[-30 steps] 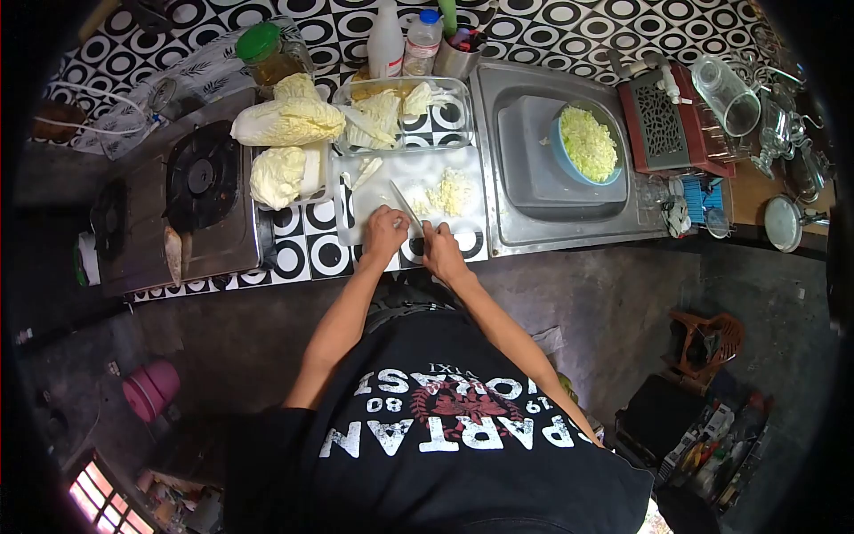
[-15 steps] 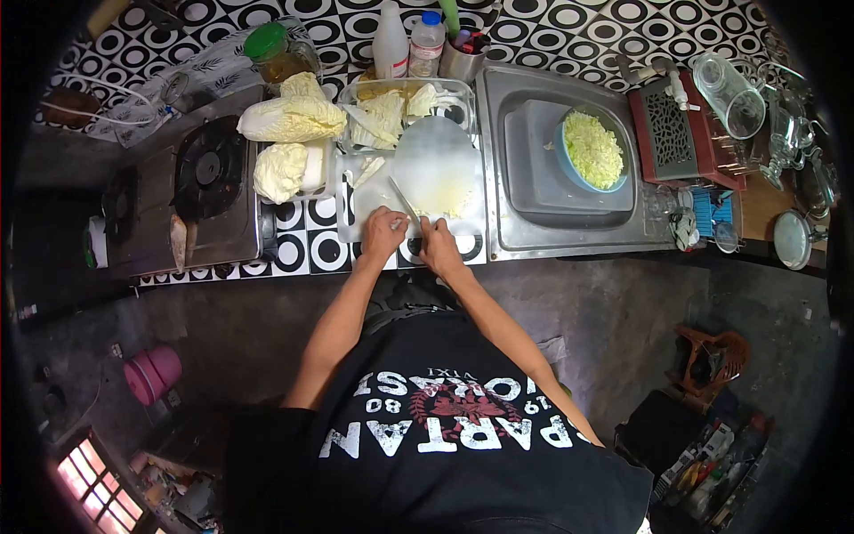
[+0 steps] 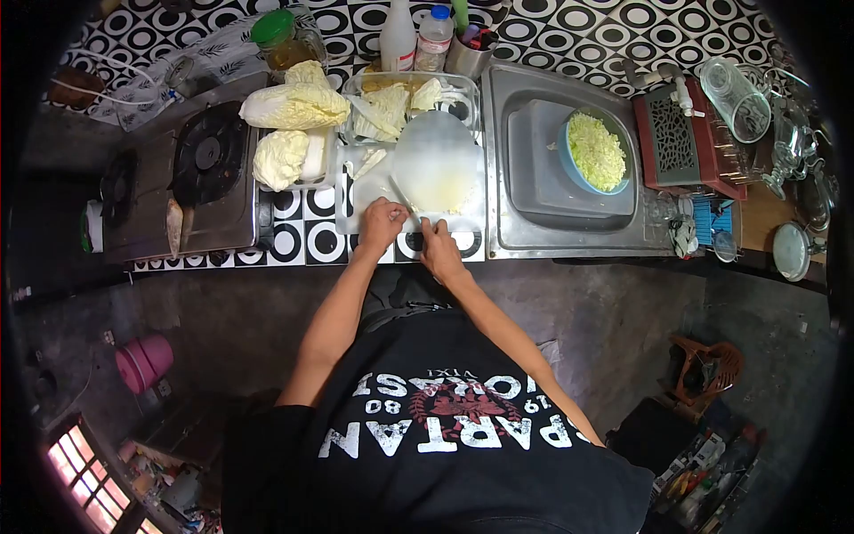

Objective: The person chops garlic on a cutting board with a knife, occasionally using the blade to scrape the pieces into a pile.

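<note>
My right hand [image 3: 439, 247] is closed around the handle of a knife [image 3: 398, 191], whose narrow blade points up and to the left. Close beside it, my left hand [image 3: 383, 224] has its fingers pinched together near the blade; whatever they hold is too small to make out. Both hands are over the near edge of a pale translucent cutting board [image 3: 365, 203]. A round translucent sheet or plate [image 3: 436, 151] lies on the board, with small pale yellow bits along its lower part. A strip of cabbage leaf [image 3: 370, 162] rests left of it.
Behind the board, a clear tray [image 3: 356, 135] contains napa cabbage leaves [image 3: 382, 111]. Whole cabbages [image 3: 294, 109] sit at left by the gas stove [image 3: 213, 187]. In the sink [image 3: 503, 233], a blue bowl [image 3: 566, 160] holds chopped cabbage [image 3: 596, 153]. Bottles [image 3: 398, 40] stand behind.
The view has shifted slightly. My right hand has tilted the knife a little, so its blade shows thinner now. My left hand stays pinched beside it.
</note>
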The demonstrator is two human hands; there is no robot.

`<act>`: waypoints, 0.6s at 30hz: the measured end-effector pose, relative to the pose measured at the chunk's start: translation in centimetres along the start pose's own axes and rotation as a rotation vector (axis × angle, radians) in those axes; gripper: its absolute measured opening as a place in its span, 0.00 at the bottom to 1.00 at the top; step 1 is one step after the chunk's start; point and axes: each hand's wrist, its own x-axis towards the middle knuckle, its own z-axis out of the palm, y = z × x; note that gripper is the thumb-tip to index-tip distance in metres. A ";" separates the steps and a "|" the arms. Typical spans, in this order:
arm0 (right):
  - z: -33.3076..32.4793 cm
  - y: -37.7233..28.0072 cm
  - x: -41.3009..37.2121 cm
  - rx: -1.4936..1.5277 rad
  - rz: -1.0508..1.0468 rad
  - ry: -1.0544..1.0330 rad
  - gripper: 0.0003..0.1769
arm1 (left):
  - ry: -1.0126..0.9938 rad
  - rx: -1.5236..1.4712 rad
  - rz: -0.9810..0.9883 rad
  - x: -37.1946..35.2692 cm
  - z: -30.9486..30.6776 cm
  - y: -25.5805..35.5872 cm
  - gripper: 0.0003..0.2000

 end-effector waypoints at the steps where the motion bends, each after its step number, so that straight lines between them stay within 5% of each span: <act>1: 0.1 -0.1 0.5 0.000 0.003 -0.014 0.34 | -0.014 0.004 0.001 0.0 -0.1 0.2 0.03; 18: 1.5 -0.3 -0.6 0.032 0.009 0.135 0.28 | -0.018 0.046 0.140 -0.1 -0.5 -0.4 0.05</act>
